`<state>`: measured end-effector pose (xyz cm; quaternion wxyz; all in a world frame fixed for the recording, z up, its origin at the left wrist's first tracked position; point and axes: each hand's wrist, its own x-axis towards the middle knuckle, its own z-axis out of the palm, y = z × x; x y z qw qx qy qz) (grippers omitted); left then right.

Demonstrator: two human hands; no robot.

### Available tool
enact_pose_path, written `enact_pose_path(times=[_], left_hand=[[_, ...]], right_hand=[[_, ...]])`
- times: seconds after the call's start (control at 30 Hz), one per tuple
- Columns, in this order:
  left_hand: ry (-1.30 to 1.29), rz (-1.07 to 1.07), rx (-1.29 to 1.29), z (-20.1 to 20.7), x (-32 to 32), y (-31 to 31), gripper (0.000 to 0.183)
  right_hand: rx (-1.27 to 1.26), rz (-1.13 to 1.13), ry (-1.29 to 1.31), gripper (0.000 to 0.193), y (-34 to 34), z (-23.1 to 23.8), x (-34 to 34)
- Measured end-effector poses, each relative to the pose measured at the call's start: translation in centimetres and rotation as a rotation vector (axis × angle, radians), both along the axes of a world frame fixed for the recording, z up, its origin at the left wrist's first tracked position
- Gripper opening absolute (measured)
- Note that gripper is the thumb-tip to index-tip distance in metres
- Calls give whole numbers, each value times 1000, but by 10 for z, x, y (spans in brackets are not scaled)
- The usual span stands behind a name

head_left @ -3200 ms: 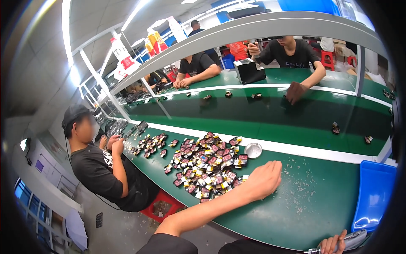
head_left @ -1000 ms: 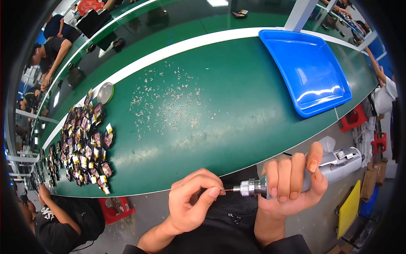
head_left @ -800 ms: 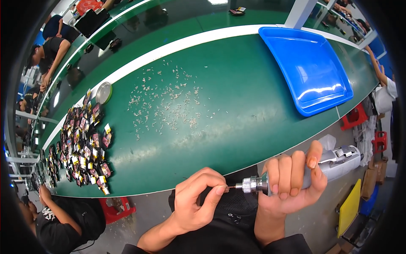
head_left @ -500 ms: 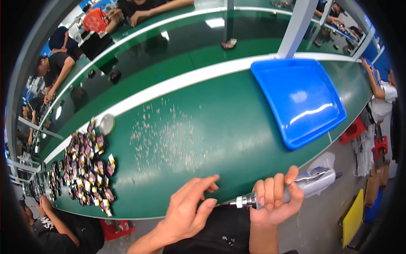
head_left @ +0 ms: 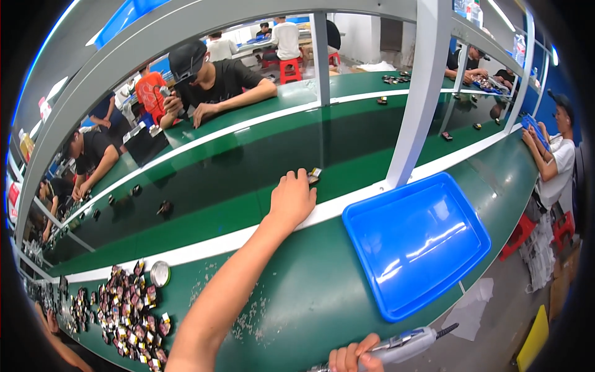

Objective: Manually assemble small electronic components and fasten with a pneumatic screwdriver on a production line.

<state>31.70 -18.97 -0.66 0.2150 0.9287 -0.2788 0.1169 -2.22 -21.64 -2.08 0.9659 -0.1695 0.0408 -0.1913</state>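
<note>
My left hand point(head_left: 294, 197) reaches over the white rail onto the dark green belt. Its fingers are stretched forward and bent a little, and its thumb is mostly hidden. Right beside the fingers lies a small black part with a yellow-white label point(head_left: 315, 175); whether they touch cannot be made out. Low in the picture, my right hand point(head_left: 356, 354) is wrapped round a grey-white electric screwdriver point(head_left: 403, 347), which lies sideways with its cord end to the right. The screwdriver's tip is cut off by the lower edge.
A blue tray point(head_left: 427, 248) stands on the green table, right of my left arm. Small pale bits point(head_left: 251, 319) are strewn beneath that arm. At the left are a heap of labelled black parts point(head_left: 127, 310) and a round tin point(head_left: 160, 273). A grey post point(head_left: 421, 93) rises behind the tray.
My left hand has left the screwdriver's tip and stretched forward to the belt. My right hand has gone lower with the screwdriver. The view has tilted up, showing more people across the belt.
</note>
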Motion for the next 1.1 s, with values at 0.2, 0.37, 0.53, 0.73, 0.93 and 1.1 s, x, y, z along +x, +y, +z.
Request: enact_pose_path(times=[0.2,0.37,0.53,0.73,0.93,1.1], left_hand=[[-218,33,192,-16,30,-24,26],[-275,-147,294,-18,47,0,29],[-245,-435,73,11,-28,16,38],[-152,-768,91,21,-182,73,53],[-150,-842,144,5,-264,104,49],[30,-766,-34,6,-272,102,40]], right_hand=[[68,74,-7,9,-9,-1,4],[104,130,-15,10,-10,-4,5],[114,132,-43,11,-14,-6,-9],[36,132,-65,9,-12,-5,-29],[-77,131,10,9,-8,-13,-51],[-155,129,59,8,6,-21,-55]])
